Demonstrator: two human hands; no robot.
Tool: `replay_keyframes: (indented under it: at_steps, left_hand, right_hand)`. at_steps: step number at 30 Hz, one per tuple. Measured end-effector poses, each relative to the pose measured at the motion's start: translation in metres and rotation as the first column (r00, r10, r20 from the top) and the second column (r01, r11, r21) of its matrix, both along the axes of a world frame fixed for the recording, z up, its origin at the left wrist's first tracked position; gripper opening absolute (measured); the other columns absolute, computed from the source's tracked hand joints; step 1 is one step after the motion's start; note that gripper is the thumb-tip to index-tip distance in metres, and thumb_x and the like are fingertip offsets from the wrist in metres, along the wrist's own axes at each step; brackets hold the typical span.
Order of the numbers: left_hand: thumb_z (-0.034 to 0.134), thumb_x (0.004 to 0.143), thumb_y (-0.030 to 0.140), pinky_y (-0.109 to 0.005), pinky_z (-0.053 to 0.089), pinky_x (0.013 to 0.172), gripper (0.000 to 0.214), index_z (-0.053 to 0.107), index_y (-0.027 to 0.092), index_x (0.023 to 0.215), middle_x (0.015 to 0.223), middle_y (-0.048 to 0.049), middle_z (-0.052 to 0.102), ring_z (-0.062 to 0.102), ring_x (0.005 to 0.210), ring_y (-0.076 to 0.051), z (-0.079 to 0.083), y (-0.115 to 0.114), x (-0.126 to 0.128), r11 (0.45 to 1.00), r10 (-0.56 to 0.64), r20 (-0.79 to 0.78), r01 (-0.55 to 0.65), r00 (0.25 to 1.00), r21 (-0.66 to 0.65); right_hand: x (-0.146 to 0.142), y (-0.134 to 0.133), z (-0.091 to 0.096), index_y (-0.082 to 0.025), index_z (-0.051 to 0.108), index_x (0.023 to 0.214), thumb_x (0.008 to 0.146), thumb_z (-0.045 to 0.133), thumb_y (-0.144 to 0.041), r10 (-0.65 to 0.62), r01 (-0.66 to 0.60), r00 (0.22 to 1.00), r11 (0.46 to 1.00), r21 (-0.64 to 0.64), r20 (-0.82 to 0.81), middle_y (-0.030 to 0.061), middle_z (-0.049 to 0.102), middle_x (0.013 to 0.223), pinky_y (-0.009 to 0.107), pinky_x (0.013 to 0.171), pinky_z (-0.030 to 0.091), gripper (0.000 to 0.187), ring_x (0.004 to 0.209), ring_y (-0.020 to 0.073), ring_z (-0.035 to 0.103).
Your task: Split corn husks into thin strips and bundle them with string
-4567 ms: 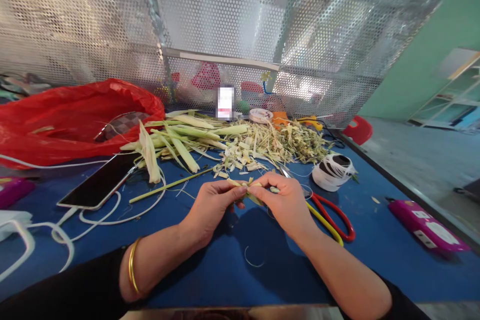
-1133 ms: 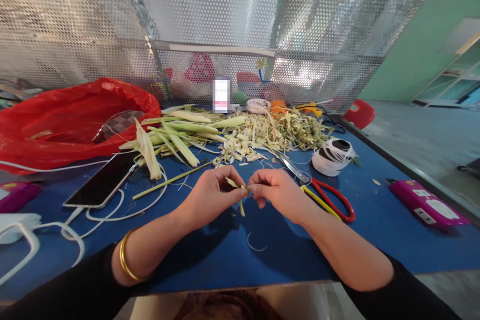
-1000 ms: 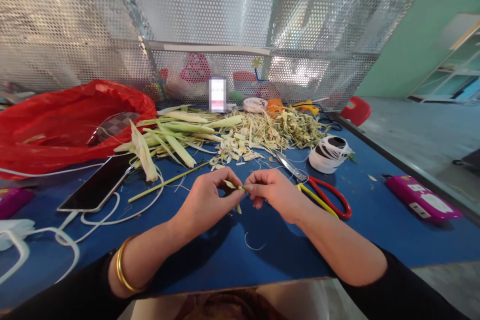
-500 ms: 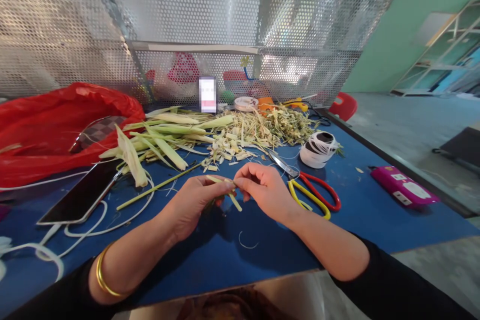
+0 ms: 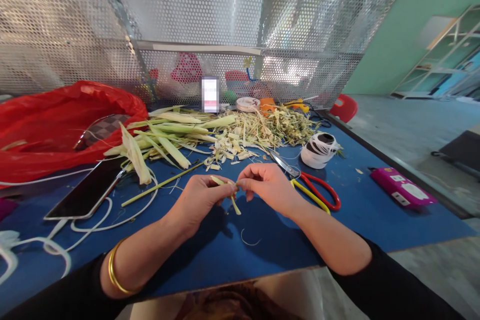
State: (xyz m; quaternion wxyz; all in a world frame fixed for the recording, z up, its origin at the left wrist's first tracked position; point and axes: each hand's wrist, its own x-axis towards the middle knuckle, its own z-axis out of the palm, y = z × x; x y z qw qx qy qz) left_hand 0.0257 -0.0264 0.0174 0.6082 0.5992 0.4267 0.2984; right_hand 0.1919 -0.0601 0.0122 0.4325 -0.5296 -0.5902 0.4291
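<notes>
Low over the blue table, my left hand (image 5: 200, 201) is closed, thumb against fingers, on a narrow pale-green corn husk strip (image 5: 236, 207). One end of the strip hangs below the thumb. Close beside it, my right hand (image 5: 268, 186) is pinched at the thumb and fingertips near the strip; whatever lies in that pinch is too small to make out. Scissors (image 5: 285, 164) with one red and one yellow handle lie just beyond my right hand, partly hidden by it. A loose thread (image 5: 250, 243) curls on the table below my hands.
Corn husks (image 5: 170, 147) and a heap of shredded husk (image 5: 258, 130) lie along the back, before a perforated metal panel (image 5: 198, 15). A spool of white thread (image 5: 318, 151) and a purple packet (image 5: 402, 187) are at right. A red bag (image 5: 48, 120), tablet (image 5: 86, 192) and white cable (image 5: 95, 230) occupy the left.
The view has shifted slightly. My right fingertips have drawn a little to the right from the left thumb, and the strip's hanging end points more steeply downward.
</notes>
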Motion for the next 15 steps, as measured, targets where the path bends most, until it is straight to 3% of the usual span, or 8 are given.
replay_keyframes:
  at_steps: [4,7,11,15]
  left_hand:
    - [0.071,0.063,0.027,-0.024,0.033,0.05,0.014,0.07,0.014,0.06,0.062,-0.0043,0.062,0.044,0.055,-0.011,-0.002,0.003,-0.002,0.994,0.063,0.024,-0.06,0.998,-0.094]
    - [0.072,0.062,0.029,-0.023,0.035,0.052,0.016,0.072,0.013,0.064,0.065,-0.0051,0.064,0.047,0.057,-0.011,-0.005,0.006,-0.003,0.982,0.093,0.046,-0.084,0.995,-0.168]
    - [0.074,0.061,0.03,-0.022,0.039,0.056,0.017,0.072,0.013,0.067,0.066,-0.0044,0.066,0.052,0.059,-0.011,-0.006,0.006,-0.004,0.969,0.116,0.072,-0.097,0.991,-0.228]
    - [0.074,0.061,0.03,-0.023,0.042,0.058,0.018,0.072,0.014,0.068,0.066,-0.0047,0.066,0.055,0.061,-0.013,-0.007,0.006,-0.005,0.962,0.118,0.123,-0.083,0.985,-0.259]
  right_hand:
    - [0.025,0.004,0.007,-0.018,0.068,0.081,0.078,0.061,-0.023,-0.104,0.081,0.98,0.987,0.137,0.171,0.0,0.065,0.065,0.028,0.066,0.047,0.009,0.063,0.0143,0.062]
    - [0.049,0.002,0.007,-0.019,0.069,0.078,0.077,0.062,-0.02,-0.15,0.064,0.909,0.972,0.226,0.389,0.0026,0.068,0.081,0.03,0.073,0.046,0.007,0.076,0.0164,0.062]
    - [0.071,-0.002,0.002,-0.022,0.069,0.076,0.075,0.065,-0.016,-0.036,-0.089,0.735,0.985,0.149,0.677,0.0013,0.066,0.087,0.03,0.076,0.043,0.007,0.081,0.0163,0.061]
    - [0.076,-0.001,-0.006,-0.02,0.067,0.075,0.076,0.066,-0.016,-0.042,-0.1,0.546,0.988,0.115,0.837,0.0017,0.064,0.08,0.028,0.07,0.04,0.005,0.078,0.0171,0.06]
